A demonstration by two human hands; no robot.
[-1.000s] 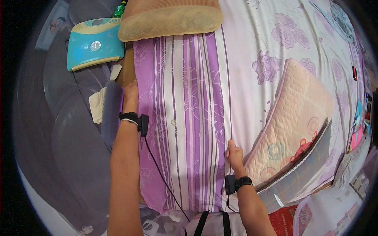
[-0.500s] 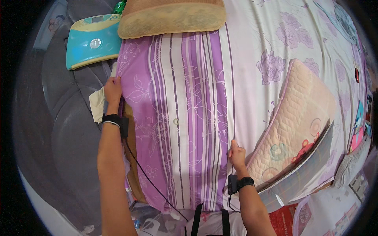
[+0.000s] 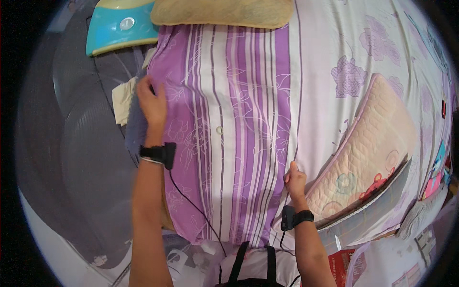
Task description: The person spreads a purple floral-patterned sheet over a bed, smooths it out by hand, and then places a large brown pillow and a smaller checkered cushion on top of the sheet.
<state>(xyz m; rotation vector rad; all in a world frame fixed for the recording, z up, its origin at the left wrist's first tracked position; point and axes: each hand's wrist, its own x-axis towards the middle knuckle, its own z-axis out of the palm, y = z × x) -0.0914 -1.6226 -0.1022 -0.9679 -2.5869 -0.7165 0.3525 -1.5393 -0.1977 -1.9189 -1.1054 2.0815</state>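
A purple and white striped sheet (image 3: 229, 143) with pale leaf outlines lies spread before me. At its far left border, my left hand (image 3: 154, 105) has its fingers curled round the edge, slightly smeared by motion; the fabric bunches at the fingertips. A small pale ring (image 3: 219, 129) rests on the middle of the sheet. Along the right border, near the front, my right hand (image 3: 295, 182) is closed with the thumb up, pinching the sheet's edge. Both wrists wear black straps with small boxes, and a cable runs from the left one across the fabric.
A tan pillow (image 3: 222, 12) lies at the far end, beside a turquoise and yellow device (image 3: 122, 31). Right of my right hand is a folded pink quilted pad (image 3: 363, 148) on a floral bedsheet (image 3: 330, 43). Dark grey mesh (image 3: 100, 158) and a cream cloth (image 3: 123, 100) are left.
My left hand has moved inward to the right with the sheet's left border, uncovering blue-grey fabric beside it. My right hand stays at the right border. The whole view has shifted slightly.
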